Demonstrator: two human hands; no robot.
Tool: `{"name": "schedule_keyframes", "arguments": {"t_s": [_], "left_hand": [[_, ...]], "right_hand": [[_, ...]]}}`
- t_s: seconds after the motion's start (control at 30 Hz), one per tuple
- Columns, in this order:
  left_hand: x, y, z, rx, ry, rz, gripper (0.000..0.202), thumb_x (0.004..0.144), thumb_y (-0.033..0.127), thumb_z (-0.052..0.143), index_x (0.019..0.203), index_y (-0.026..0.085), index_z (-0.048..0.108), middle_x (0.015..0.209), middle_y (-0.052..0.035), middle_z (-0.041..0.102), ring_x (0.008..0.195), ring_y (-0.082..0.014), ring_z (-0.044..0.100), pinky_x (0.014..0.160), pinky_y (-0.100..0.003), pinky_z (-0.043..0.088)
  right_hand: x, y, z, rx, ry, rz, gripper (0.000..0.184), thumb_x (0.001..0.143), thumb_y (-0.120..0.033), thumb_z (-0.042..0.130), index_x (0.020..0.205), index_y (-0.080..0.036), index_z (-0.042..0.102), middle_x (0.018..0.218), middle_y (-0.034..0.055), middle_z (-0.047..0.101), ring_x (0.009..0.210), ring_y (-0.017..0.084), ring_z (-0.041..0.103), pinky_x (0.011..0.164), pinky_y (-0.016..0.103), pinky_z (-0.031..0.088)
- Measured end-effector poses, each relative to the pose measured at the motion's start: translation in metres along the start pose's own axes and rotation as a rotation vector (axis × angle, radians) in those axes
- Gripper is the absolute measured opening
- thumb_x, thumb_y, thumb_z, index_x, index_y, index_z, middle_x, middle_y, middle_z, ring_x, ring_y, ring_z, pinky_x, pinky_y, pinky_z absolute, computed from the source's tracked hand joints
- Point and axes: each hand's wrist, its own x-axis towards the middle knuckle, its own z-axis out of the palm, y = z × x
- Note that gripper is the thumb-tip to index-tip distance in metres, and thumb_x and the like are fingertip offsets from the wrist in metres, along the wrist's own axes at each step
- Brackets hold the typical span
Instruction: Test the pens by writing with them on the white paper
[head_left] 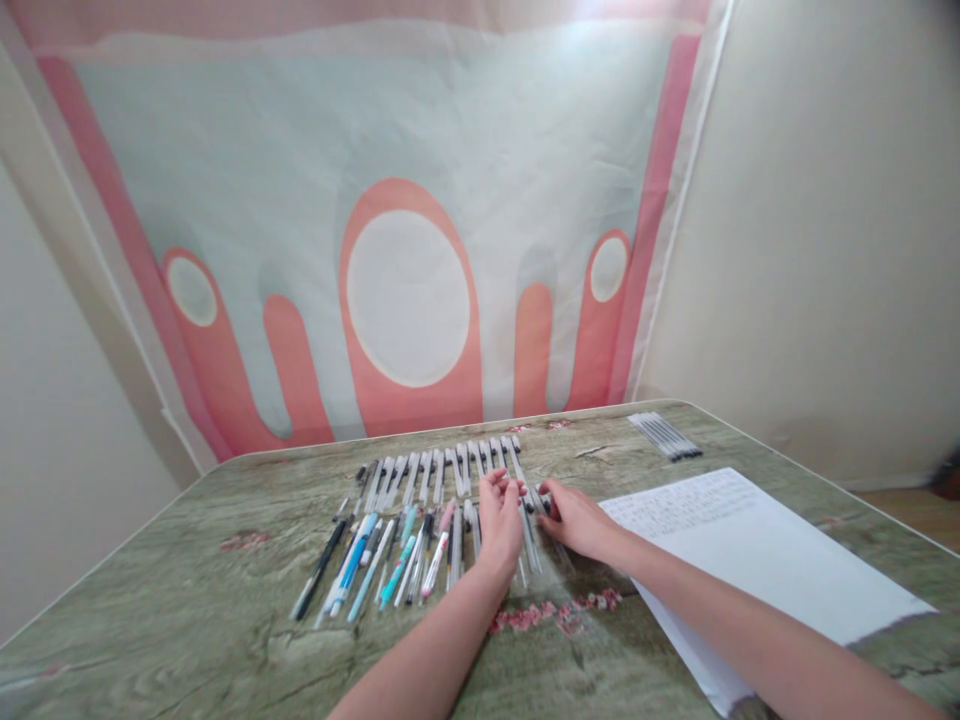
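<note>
My right hand (576, 517) is closed, thumb and fingers pinched round the dark end of a clear pen (561, 552) lying on the table. Just to its left, my left hand (501, 522) is raised with its fingers curled together; whatever may be between them is too small to make out. Beneath and beside it lie clear pens (531, 545). Beyond the hands runs a row of several clear-and-black pens (412, 478). Left of my left hand is a front row of mixed pens, among them a blue and white pen (352, 565) and a turquoise pen (397, 573).
The wood-patterned table (187, 600) bears a sheet of paper (772, 560) with handwriting, partly under my right forearm. Several thin clear sticks with dark ends (664, 436) lie at the back right. A pink and grey patterned cloth (409, 290) hangs behind the table.
</note>
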Motion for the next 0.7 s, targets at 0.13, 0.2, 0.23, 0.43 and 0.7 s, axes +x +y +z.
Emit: {"name": "schedule_keyframes", "arguments": {"t_s": [0.13, 0.2, 0.23, 0.43, 0.7], "left_hand": [[0.0, 0.0, 0.0, -0.002, -0.008, -0.005, 0.029, 0.078, 0.03, 0.049, 0.102, 0.016, 0.041, 0.086, -0.0062, 0.058, 0.077, -0.0132, 0.058, 0.07, -0.027, 0.042], [0.0, 0.0, 0.0, -0.003, -0.012, -0.006, 0.029, 0.078, 0.03, 0.048, 0.102, 0.016, 0.042, 0.086, -0.0064, 0.058, 0.078, -0.0133, 0.058, 0.07, -0.027, 0.042], [0.001, -0.001, 0.0, -0.002, -0.012, -0.006, 0.028, 0.078, 0.03, 0.048, 0.102, 0.016, 0.042, 0.086, -0.0063, 0.058, 0.077, -0.0132, 0.058, 0.07, -0.027, 0.042], [0.001, -0.001, 0.001, 0.005, -0.006, -0.012, 0.027, 0.078, 0.029, 0.048, 0.101, 0.016, 0.042, 0.085, -0.0056, 0.058, 0.075, -0.0124, 0.058, 0.068, -0.026, 0.042], [0.0, 0.001, 0.001, 0.014, -0.009, -0.013, 0.025, 0.079, 0.026, 0.046, 0.101, 0.016, 0.041, 0.084, -0.0048, 0.058, 0.074, -0.0118, 0.058, 0.067, -0.025, 0.042]], "right_hand": [[0.001, 0.002, -0.001, -0.023, -0.001, 0.021, 0.026, 0.074, -0.024, 0.054, 0.099, -0.018, 0.046, 0.068, 0.0003, 0.058, 0.063, 0.013, 0.052, 0.056, 0.022, 0.029], [0.002, 0.004, -0.002, -0.042, 0.013, 0.02, 0.025, 0.074, -0.024, 0.054, 0.097, -0.018, 0.047, 0.069, 0.001, 0.058, 0.063, 0.013, 0.052, 0.055, 0.022, 0.028], [0.003, 0.006, -0.002, -0.053, 0.022, 0.022, 0.024, 0.075, -0.025, 0.053, 0.097, -0.017, 0.047, 0.07, 0.0015, 0.058, 0.062, 0.013, 0.052, 0.055, 0.022, 0.028], [0.007, 0.015, -0.002, -0.112, 0.03, 0.071, 0.022, 0.076, -0.028, 0.053, 0.095, -0.018, 0.048, 0.075, 0.0031, 0.059, 0.063, 0.013, 0.053, 0.055, 0.022, 0.028], [0.009, 0.021, -0.005, -0.177, 0.046, 0.101, 0.023, 0.077, -0.032, 0.052, 0.095, -0.019, 0.049, 0.076, 0.004, 0.061, 0.067, 0.015, 0.056, 0.056, 0.022, 0.029]]}}
